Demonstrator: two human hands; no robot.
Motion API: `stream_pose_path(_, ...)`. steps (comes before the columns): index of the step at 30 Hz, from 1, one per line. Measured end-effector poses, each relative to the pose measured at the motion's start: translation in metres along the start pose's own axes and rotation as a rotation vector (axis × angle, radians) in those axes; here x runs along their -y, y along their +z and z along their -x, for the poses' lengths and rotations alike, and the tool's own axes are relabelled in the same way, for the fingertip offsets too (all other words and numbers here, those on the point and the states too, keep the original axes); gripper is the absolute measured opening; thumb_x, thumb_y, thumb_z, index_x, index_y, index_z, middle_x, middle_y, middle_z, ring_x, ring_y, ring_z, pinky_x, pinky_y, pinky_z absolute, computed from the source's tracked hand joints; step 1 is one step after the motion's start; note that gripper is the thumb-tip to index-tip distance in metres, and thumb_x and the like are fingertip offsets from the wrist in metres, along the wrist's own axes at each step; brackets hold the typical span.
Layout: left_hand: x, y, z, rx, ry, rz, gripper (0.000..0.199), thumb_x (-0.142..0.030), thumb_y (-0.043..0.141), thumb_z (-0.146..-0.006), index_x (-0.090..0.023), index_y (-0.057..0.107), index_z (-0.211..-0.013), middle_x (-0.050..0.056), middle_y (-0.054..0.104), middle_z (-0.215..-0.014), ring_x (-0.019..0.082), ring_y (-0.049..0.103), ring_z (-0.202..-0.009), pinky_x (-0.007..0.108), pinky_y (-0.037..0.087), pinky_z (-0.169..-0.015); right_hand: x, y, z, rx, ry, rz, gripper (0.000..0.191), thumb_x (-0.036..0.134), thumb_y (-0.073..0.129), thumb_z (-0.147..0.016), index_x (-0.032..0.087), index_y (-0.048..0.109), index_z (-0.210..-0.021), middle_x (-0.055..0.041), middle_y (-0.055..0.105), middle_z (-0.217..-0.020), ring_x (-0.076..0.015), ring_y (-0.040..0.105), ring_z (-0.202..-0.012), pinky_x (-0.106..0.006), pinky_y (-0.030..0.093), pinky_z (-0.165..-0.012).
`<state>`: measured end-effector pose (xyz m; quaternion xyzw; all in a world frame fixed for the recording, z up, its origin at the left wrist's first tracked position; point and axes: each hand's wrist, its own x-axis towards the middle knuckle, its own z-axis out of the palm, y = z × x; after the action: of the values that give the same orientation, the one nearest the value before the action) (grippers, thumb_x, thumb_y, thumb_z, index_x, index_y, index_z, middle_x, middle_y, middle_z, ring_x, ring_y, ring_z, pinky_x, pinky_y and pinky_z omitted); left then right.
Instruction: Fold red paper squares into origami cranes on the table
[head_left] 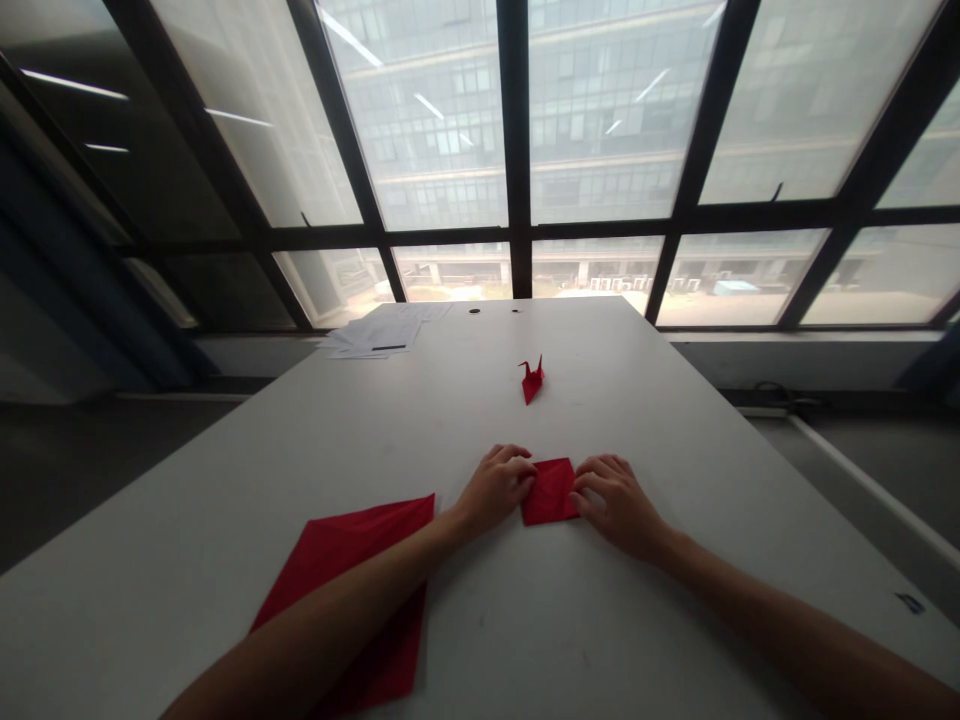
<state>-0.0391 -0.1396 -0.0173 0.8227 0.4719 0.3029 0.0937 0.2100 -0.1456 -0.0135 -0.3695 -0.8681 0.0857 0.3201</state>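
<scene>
A small folded square of red origami paper [553, 491] lies flat on the white table. At its left edge my left hand [496, 488] has its fingers bent and closed on the paper. My right hand [613, 500] pinches the right edge, thumb and fingers curled together. Beyond the hands stands a finished red paper crane [532, 383]. A larger stack or sheet of red paper [356, 540] lies under my left forearm, which hides part of it.
White papers [375, 328] are spread at the far left of the table [645, 410], with a dark pen [388, 347] on top. Two small dark round spots show near the far edge. A small dark item [910, 603] lies near the right edge. Large windows rise behind.
</scene>
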Motion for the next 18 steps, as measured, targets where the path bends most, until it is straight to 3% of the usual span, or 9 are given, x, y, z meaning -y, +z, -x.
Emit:
stream_pose_path(5, -0.0019, -0.0014, 0.0006, 0.04, -0.01, -0.023, 0.029, -0.018, 0.069, -0.085, -0.023, 0.067, -0.113, 0.005, 0.065, -0.116, 0.024, 0.055, -0.11, 0.04, 0.045, -0.101, -0.0026, 0.0036, -0.0002, -0.003, 0.018, 0.013, 0.003, 0.026, 0.069, -0.085, 0.023, 0.068, -0.086, -0.0034, 0.067, -0.092, -0.0218, 0.058, -0.093, -0.039, 0.039, -0.093)
stream_pose_path(9, -0.0015, -0.001, 0.0009, 0.041, -0.022, -0.037, 0.043, -0.02, 0.07, -0.085, -0.023, 0.06, -0.127, 0.007, 0.064, -0.115, 0.025, 0.055, -0.109, 0.041, 0.044, -0.1, -0.0034, 0.0039, 0.0003, 0.011, 0.04, 0.018, 0.017, 0.031, 0.073, -0.083, 0.024, 0.067, -0.097, -0.0039, 0.068, -0.095, -0.0234, 0.058, -0.094, -0.04, 0.04, -0.091)
stream_pose_path(13, 0.0002, -0.0008, 0.0004, 0.041, -0.017, -0.03, 0.037, -0.02, 0.069, -0.085, -0.024, 0.064, -0.122, 0.007, 0.064, -0.113, 0.025, 0.056, -0.106, 0.04, 0.046, -0.096, -0.0047, 0.0045, 0.0012, 0.008, 0.067, 0.018, 0.022, 0.034, 0.073, -0.084, 0.023, 0.065, -0.101, -0.0053, 0.069, -0.097, -0.0243, 0.06, -0.094, -0.041, 0.04, -0.09)
stream_pose_path(18, -0.0006, -0.0018, -0.0009, 0.005, -0.006, 0.003, 0.028, -0.015, 0.069, -0.084, -0.025, 0.068, -0.111, 0.004, 0.067, -0.107, 0.022, 0.06, -0.099, 0.036, 0.047, -0.092, -0.0054, 0.0052, 0.0014, 0.023, 0.059, 0.006, 0.024, 0.025, 0.074, -0.082, 0.024, 0.065, -0.104, -0.0046, 0.069, -0.098, -0.0247, 0.06, -0.097, -0.041, 0.039, -0.092)
